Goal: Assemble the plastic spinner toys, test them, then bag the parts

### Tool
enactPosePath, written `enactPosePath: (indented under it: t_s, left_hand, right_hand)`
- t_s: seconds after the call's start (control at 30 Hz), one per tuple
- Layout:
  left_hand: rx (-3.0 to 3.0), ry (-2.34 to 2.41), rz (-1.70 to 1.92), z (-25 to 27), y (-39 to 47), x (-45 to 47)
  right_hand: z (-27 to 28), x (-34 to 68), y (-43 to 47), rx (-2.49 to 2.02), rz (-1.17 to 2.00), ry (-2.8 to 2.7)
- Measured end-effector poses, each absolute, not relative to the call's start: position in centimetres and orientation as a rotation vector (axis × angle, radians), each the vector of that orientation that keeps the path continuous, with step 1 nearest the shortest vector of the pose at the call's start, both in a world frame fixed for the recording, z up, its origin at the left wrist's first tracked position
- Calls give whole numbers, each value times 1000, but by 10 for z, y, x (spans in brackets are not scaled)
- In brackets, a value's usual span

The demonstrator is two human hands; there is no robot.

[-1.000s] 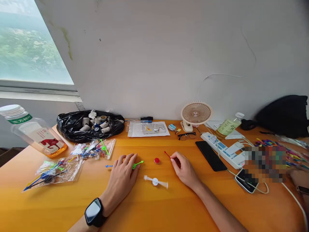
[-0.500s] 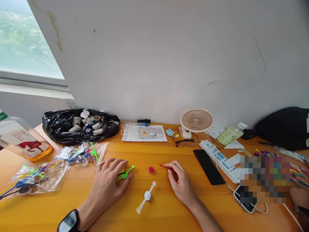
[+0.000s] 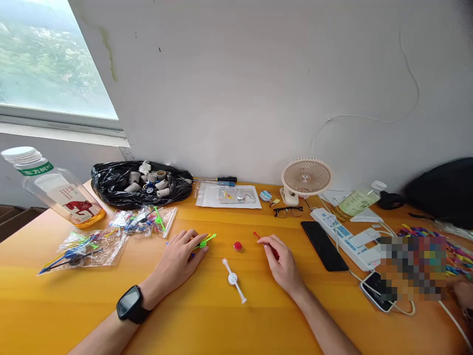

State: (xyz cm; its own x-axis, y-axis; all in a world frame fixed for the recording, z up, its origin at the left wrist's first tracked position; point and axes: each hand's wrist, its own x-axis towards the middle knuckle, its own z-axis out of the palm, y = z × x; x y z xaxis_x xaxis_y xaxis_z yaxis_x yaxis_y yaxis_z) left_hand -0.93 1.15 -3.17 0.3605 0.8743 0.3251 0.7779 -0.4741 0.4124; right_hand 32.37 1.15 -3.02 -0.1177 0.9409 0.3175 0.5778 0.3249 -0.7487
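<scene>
The left hand (image 3: 177,257) lies palm down, thumb spread from fingers, over a green arrow spinner (image 3: 202,243). The right hand (image 3: 284,262) curls over a red arrow spinner (image 3: 255,234); whether it pinches it, I cannot tell. Between them, bare wood surrounds a red knob (image 3: 237,246) and a white spinner (image 3: 232,279). A black phone (image 3: 324,245) bounds the right side. The wooden table (image 3: 199,320) meets a pale wall (image 3: 221,98); a bottle (image 3: 70,197) stands near its left edge.

Far left you have a clear bottle (image 3: 55,190), amber liquid (image 3: 92,218) at its base; right of it, a black plastic bag (image 3: 111,185) holding grey tubes (image 3: 162,192). Near the wall (image 3: 236,98): beige fan (image 3: 306,176), glasses (image 3: 288,209) just in front. On your right: black phone (image 3: 325,245) beside white power strip (image 3: 343,237), second bottle (image 3: 356,203) behind the strip.
</scene>
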Motion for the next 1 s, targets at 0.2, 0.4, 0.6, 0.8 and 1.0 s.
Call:
enactPosePath:
  t_s: [0.2, 0.4, 0.6, 0.8, 1.0]
  left_hand:
    - [2492, 1449, 796, -28, 10, -8]
    - [2524, 1393, 790, -27, 8, -9]
    - [2496, 1299, 731, -20, 3, -10]
    - [2537, 1233, 730, -17, -1, -11]
    - [2706, 958, 719, -3, -26, 8]
  right_hand:
    - [-29, 324, 13, -1345, 488, -1805]
    - [-35, 324, 13, -1296, 520, -1784]
    - [-38, 323, 14, -1289, 549, -1750]
    - [-28, 319, 8, -1289, 396, -1785]
    - [-23, 309, 3, -1217, 326, -1811]
